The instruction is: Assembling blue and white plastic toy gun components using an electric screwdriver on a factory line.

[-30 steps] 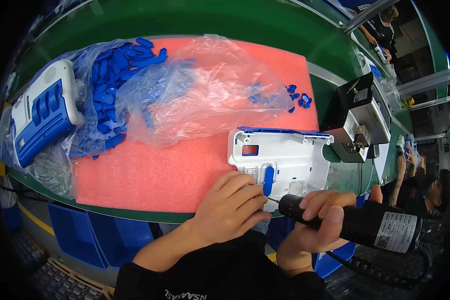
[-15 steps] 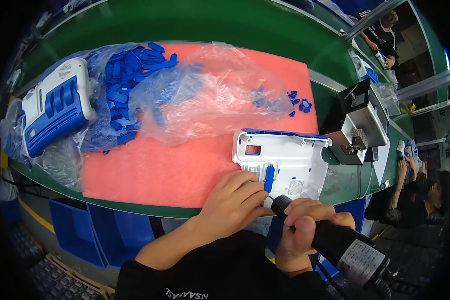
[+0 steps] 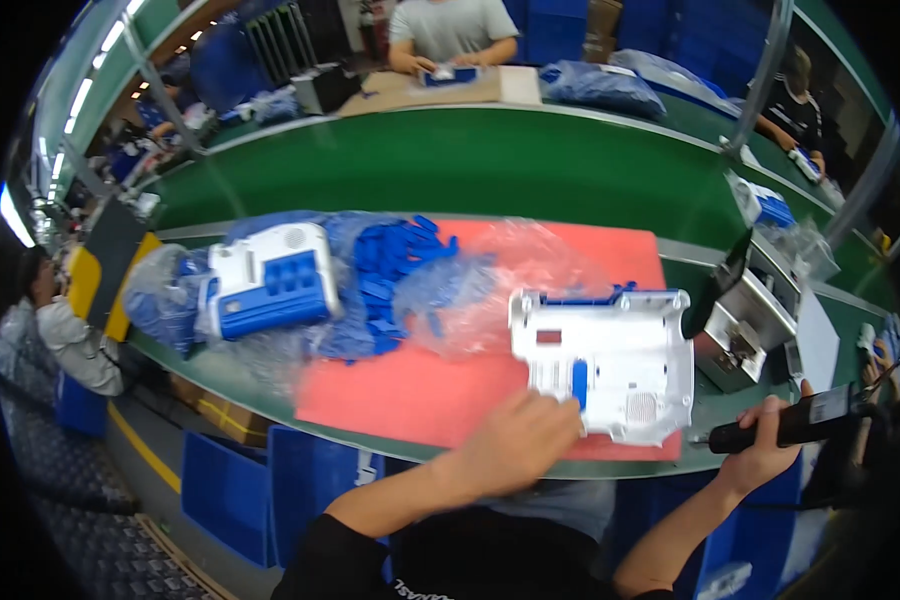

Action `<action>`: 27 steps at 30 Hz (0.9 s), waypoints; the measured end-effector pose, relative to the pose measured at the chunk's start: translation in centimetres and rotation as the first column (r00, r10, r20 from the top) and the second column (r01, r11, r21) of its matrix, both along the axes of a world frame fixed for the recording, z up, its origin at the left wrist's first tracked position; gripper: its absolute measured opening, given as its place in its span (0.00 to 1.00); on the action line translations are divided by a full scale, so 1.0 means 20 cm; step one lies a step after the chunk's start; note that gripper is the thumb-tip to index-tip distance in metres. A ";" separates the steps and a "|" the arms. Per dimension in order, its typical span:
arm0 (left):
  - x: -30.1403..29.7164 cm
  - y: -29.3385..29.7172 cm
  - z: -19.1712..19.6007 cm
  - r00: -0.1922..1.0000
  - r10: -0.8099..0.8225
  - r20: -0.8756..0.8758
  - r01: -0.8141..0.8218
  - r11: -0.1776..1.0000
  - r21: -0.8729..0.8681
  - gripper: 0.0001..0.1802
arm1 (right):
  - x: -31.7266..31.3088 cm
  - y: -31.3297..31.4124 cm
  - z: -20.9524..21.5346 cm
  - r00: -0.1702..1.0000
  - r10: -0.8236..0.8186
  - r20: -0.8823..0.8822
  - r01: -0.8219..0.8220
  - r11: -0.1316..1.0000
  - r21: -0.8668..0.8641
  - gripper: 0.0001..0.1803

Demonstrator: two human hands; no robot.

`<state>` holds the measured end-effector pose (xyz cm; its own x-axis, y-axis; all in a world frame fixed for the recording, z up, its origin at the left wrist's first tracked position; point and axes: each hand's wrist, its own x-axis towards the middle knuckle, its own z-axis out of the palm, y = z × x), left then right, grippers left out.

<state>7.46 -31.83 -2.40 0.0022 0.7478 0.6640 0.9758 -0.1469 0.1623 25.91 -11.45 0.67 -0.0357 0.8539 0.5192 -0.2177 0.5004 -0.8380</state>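
Note:
A white plastic housing (image 3: pixel 610 395), inside face up, lies at the near right of the pink foam mat. A blue strip-shaped part (image 3: pixel 579 384) sits inside it. My left hand (image 3: pixel 526 440) is closed at the housing's near left edge, its fingers slightly smeared by motion. My right hand (image 3: pixel 762 455) grips a black electric screwdriver (image 3: pixel 800 420), held off to the right with its tip toward the housing.
Plastic bags hold many blue parts (image 3: pixel 385 260) on the mat (image 3: pixel 400 405). An assembled white-and-blue casing (image 3: pixel 275 280) rests at left. A metal box-shaped device (image 3: pixel 735 340) stands at right. Blue bins (image 3: pixel 225 490) sit below the table. A co-worker (image 3: pixel 452 35) sits opposite.
The screwdriver has moved away from the housing to the right with my right hand. My left hand stays by the housing's near left edge. The view has tilted up and shifted left.

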 end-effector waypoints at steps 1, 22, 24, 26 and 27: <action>-0.07 0.01 0.02 0.999 0.043 -0.018 -0.043 0.999 -0.017 0.12 | 0.03 0.02 -0.04 0.997 -0.052 0.050 0.050 0.998 0.041 0.29; -0.51 0.37 -0.04 0.953 0.293 -0.076 -0.302 0.918 -0.257 0.05 | -0.10 0.13 -0.14 0.999 0.015 -0.048 -0.027 0.965 -0.260 0.29; -0.61 0.50 0.05 0.939 0.328 -0.101 -0.341 0.927 -0.157 0.05 | -0.09 0.13 -0.12 0.999 -0.023 -0.039 0.011 0.961 -0.276 0.29; -0.79 0.63 0.12 0.901 0.402 -0.163 -0.413 0.910 -0.039 0.05 | -0.13 0.13 -0.13 0.999 -0.041 -0.032 0.030 0.959 -0.283 0.30; -0.90 0.69 0.17 0.891 0.413 -0.187 -0.409 0.910 0.061 0.04 | -0.14 0.13 -0.14 0.998 -0.050 -0.047 0.035 0.960 -0.278 0.30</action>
